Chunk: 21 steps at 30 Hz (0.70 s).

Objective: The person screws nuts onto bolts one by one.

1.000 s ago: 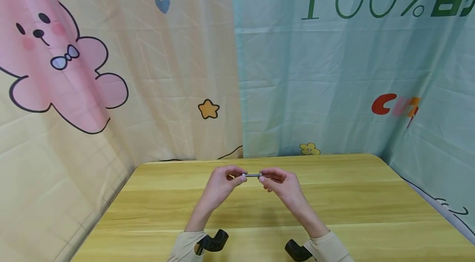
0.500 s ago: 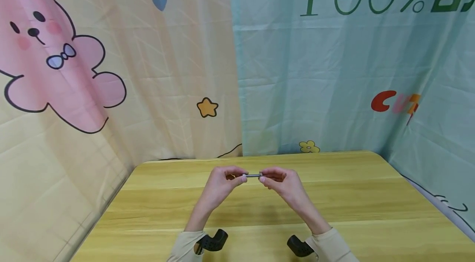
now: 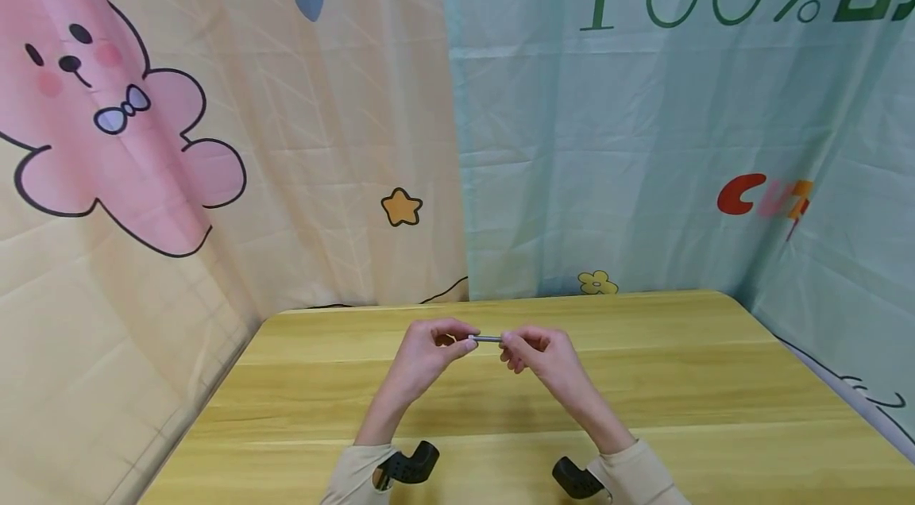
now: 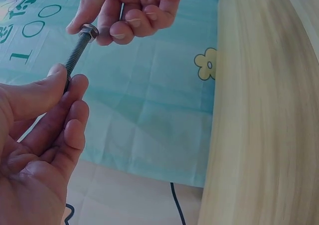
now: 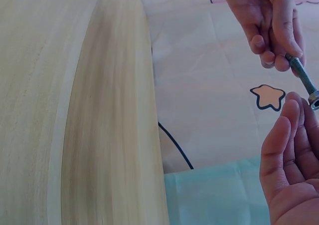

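A slim metal bolt [image 3: 488,339] is held level between the two hands, above the table. My left hand [image 3: 423,358] pinches one end of it between thumb and fingertips, which hide that end. A nut [image 4: 90,31] sits at the other end of the threaded shank [image 4: 76,55]. My right hand [image 3: 549,358] has its thumb and forefinger on either side of this nut, its other fingers curled loosely below. In the right wrist view, the nut shows at the right edge, just above the right fingertips [image 5: 293,103].
Beneath the hands is a light wooden table [image 3: 343,410]. Printed curtains [image 3: 543,132] hang behind it and at the sides. Each wrist wears a black camera mount [image 3: 411,464] over a beige sleeve [image 3: 360,477].
My right thumb and fingers have shifted round the nut, and the thumb now covers it in the head view. My left hand keeps its pinch on the bolt, almost still.
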### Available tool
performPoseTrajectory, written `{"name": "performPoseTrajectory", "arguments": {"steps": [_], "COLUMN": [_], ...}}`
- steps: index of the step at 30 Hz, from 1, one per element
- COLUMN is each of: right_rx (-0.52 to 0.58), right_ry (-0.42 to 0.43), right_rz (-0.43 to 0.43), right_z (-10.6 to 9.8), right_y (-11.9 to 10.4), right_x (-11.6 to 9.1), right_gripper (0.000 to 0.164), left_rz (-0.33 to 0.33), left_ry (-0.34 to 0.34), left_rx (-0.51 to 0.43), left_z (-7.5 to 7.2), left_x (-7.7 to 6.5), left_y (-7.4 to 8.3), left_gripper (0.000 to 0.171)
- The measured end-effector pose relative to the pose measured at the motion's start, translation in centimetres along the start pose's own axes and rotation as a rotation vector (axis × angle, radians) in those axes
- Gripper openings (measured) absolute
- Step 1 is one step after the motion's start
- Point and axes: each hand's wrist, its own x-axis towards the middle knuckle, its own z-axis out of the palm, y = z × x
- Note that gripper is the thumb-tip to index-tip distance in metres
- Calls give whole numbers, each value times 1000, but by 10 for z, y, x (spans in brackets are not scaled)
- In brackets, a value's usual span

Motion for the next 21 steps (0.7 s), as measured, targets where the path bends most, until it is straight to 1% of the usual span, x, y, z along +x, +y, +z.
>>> {"name": "performPoseTrajectory", "arguments": {"steps": [6, 10, 14, 18, 21], "right_rx": [10, 17, -30, -90, -114], "right_ry": [2, -4, -17, -31, -35], "right_rz": [3, -14, -50, -89, -127], "right_z": [0, -1, -3, -5, -5], "right_y": [0, 0, -1, -3, -3], "right_x": [0, 0, -2, -3, -3], "right_gripper": [34, 36, 32, 38, 34], "left_rz": [8, 18, 13, 4, 9], "left_ry": [2, 13, 25, 35, 40], "left_rx": [-14, -16, -7, -10, -25], "left_z": [2, 3, 3, 3, 4], "left_x": [1, 1, 1, 1, 1], "left_y": [-1, 0, 0, 0, -1], "left_gripper": [12, 11, 10, 10, 10]}}
